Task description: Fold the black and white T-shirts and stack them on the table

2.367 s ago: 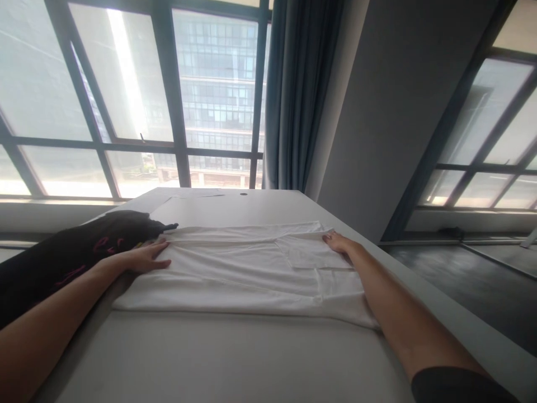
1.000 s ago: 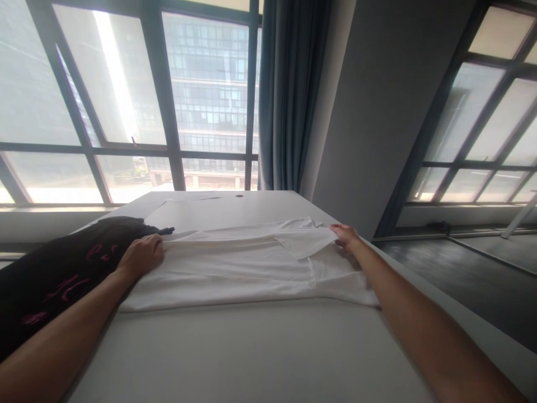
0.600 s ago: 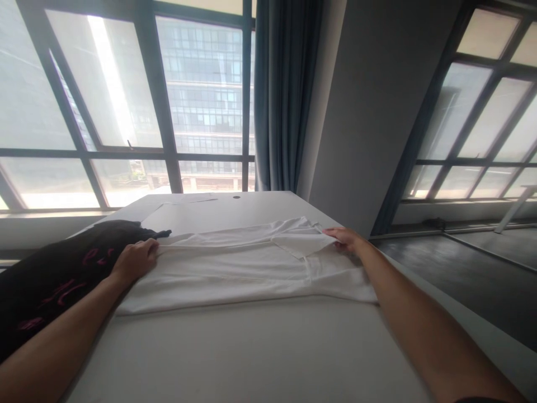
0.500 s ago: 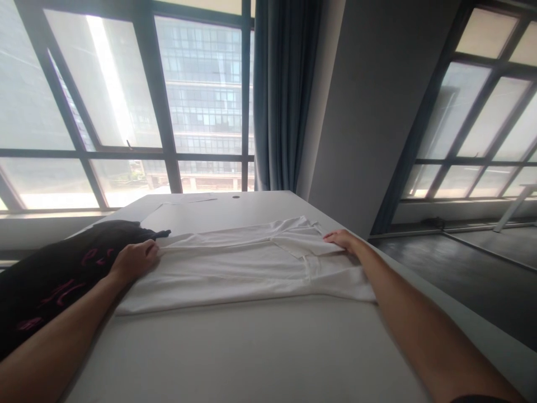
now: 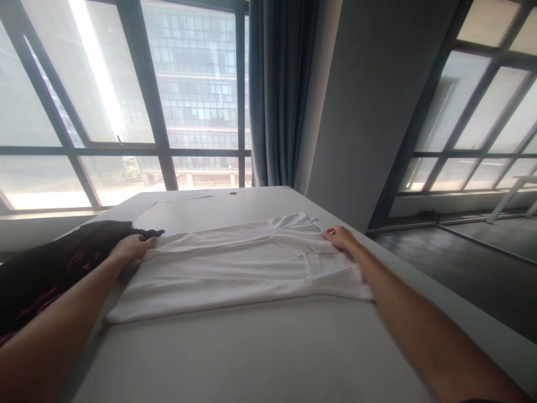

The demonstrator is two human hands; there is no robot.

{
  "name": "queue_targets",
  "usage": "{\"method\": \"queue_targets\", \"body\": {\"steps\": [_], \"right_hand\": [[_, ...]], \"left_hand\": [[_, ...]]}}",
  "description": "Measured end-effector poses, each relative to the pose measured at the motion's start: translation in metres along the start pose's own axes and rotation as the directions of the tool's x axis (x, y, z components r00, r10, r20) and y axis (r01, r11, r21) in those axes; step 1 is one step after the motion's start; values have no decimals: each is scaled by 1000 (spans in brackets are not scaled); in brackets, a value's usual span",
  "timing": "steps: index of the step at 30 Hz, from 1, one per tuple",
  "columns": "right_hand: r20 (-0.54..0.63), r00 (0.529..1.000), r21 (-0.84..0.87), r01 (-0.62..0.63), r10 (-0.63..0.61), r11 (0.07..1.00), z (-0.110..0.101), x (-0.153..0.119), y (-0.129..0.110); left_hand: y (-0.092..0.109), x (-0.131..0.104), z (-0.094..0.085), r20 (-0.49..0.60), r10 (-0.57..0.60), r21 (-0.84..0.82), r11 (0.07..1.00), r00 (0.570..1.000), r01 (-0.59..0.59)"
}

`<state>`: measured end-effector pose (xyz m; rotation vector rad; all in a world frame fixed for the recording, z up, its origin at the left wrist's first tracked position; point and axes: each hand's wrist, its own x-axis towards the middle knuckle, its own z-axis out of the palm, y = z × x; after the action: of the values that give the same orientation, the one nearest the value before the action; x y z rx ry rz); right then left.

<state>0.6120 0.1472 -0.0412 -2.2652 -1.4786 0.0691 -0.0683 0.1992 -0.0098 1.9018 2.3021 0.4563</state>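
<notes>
A white T-shirt lies across the table, its sides folded inward into a long strip with shallow wrinkles. At its left end, my left hand is closed on the far corner of the fabric, close to a black garment with pink markings. My right hand pinches the shirt's right end, near the folded-over sleeve part. Both forearms reach in from the lower corners. The fingertips of my left hand are partly hidden.
The white table stretches toward the windows, with a small round hole near its far edge. A thin white sheet lies at the far left. Beyond are a blue-grey curtain and a grey pillar.
My left hand has shifted a little left, and the shirt's left end has moved left with it. My right hand keeps its pinch almost in place. The view has tilted slightly.
</notes>
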Motion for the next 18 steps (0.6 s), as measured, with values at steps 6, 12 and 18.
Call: {"method": "queue_targets", "body": {"steps": [6,12,18], "right_hand": [[1,1000,-6,5,-5,1000,4,2,5],[7,1000,-9,15,-15,1000,2,-2,2],[45,999,-32,-20,21,999,-1,-3,-4]], "left_hand": [[19,21,-13,37,-55,-96,994,998,58],[19,20,-13,22,-84,-11,996,996,84],[14,13,4,-46,-19,0,1000,999,19]]}}
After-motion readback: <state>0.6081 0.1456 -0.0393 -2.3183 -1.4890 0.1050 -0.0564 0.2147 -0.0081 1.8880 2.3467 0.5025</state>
